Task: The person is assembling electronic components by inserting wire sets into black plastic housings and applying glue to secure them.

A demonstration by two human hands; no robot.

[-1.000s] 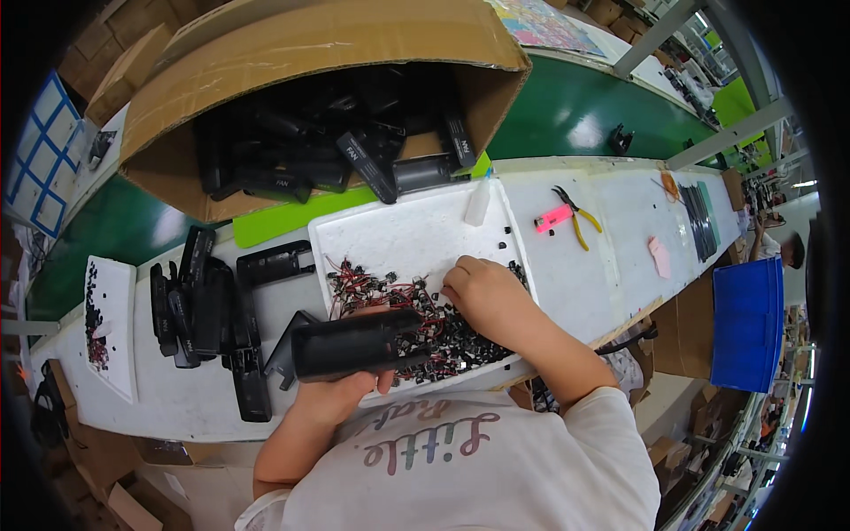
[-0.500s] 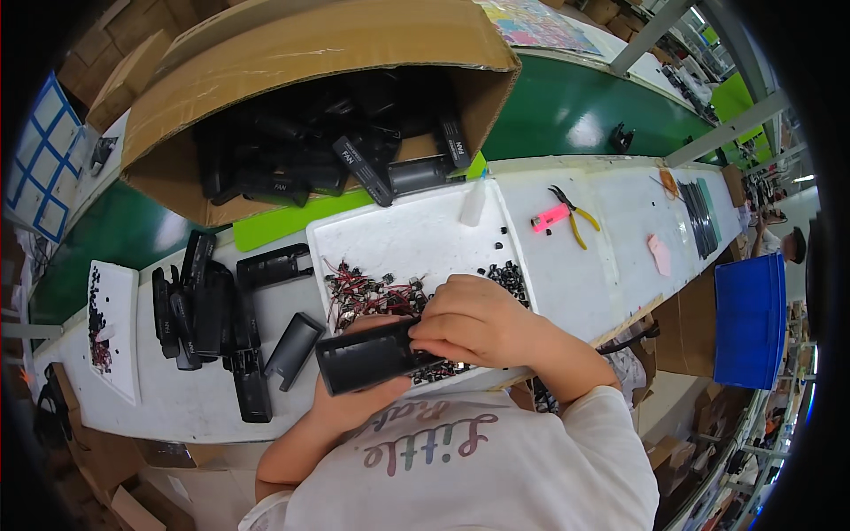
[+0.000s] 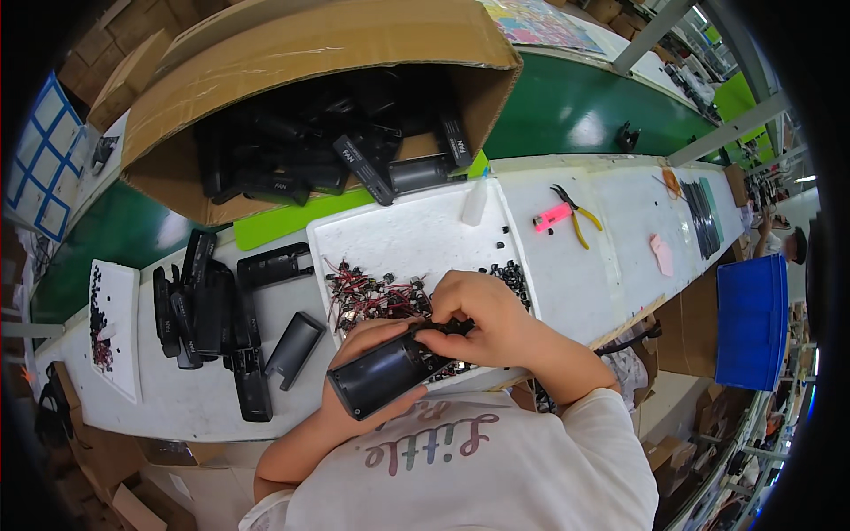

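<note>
My left hand [image 3: 356,341] grips a long black plastic housing [image 3: 382,374] from below, held just above the near edge of a white foam tray [image 3: 407,232]. My right hand [image 3: 474,311] rests on the housing's far end, fingertips pinched at it; whether a small part sits between them is hidden. Under my hands the tray carries a heap of small parts with red and black wires [image 3: 372,295] and a cluster of tiny black pieces [image 3: 511,276].
A big cardboard box [image 3: 292,53] of black housings stands behind the tray. More black housings [image 3: 208,314] lie left on the white bench, beside a second foam tray [image 3: 113,327]. Pliers [image 3: 577,211], a pink object [image 3: 549,218] and a white bottle [image 3: 475,203] lie right. A blue bin [image 3: 751,319] stands far right.
My right hand left the heap of wired parts and came onto the housing's end. My left hand drew the housing nearer to me and tilted it.
</note>
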